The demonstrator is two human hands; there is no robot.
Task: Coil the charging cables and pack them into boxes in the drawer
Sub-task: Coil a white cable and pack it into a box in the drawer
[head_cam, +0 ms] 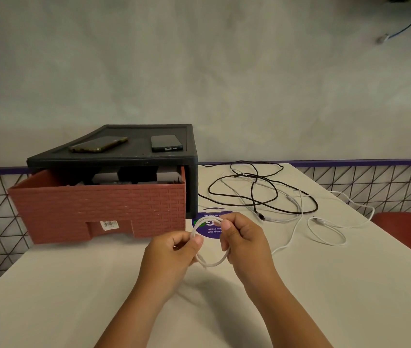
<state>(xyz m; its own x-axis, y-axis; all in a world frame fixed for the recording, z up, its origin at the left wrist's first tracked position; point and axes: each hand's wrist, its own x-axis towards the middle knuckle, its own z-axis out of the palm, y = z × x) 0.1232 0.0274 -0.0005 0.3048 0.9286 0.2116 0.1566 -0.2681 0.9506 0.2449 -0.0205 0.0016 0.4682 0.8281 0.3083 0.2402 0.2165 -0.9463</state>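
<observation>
Pinching one thin white cable [212,264] in a small round coil: left hand [172,249], right hand [244,239].

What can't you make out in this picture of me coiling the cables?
Head view only.
Inside the drawer: mostly hidden by its red front and the black cabinet above.
Number of turns in the white cable: partly covered by the left hand and right hand.
Wording on the sticker: partly behind the hands.
Drawer label: too small to read.
Blue cable: cut off by the top edge.
</observation>
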